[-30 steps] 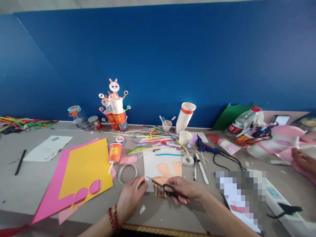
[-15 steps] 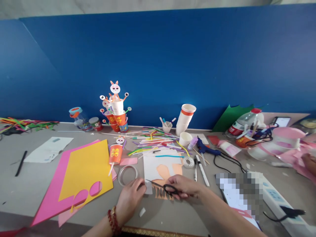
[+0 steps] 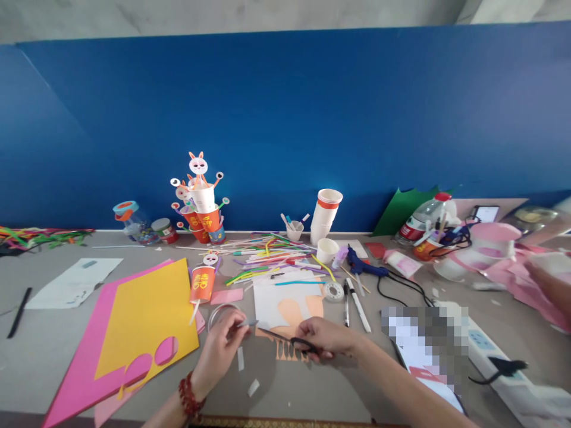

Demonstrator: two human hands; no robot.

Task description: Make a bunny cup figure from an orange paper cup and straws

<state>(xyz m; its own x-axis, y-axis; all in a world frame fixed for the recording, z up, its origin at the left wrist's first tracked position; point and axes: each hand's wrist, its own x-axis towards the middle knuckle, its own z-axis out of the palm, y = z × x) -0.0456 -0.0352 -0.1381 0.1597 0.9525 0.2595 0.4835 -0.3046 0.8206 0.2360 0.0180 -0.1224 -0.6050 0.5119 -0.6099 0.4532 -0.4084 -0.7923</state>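
My right hand [image 3: 322, 337] grips black-handled scissors [image 3: 304, 345], their blades pointing left. My left hand [image 3: 223, 342], with a red bead bracelet at the wrist, pinches a small pale strip [image 3: 250, 324] just off the scissor tips. Behind these fingers lies a ring-shaped roll of clear tape [image 3: 215, 312], partly hidden. Under and beyond the scissors is peach paper [image 3: 289, 312] with cut-out shapes and a fringed lower edge, overlapping a white sheet [image 3: 267, 300]. Two white scraps show below my left hand: a narrow strip [image 3: 241, 358] and a small piece [image 3: 253, 388].
Yellow and pink sheets [image 3: 147, 309] lie left, beside an orange cup [image 3: 203, 284]. Decorated stacked cups [image 3: 206, 208] and leaning white cups [image 3: 325, 217] stand at the back. Right are a blue glue gun [image 3: 366, 264], markers [image 3: 358, 306], a power strip [image 3: 495, 362] and another person's hand [image 3: 551, 282].
My left hand has moved left from the white scrap and now holds a pale strip higher up. A narrow white strip now shows below it. The scissor blades have opened from the paper slightly.
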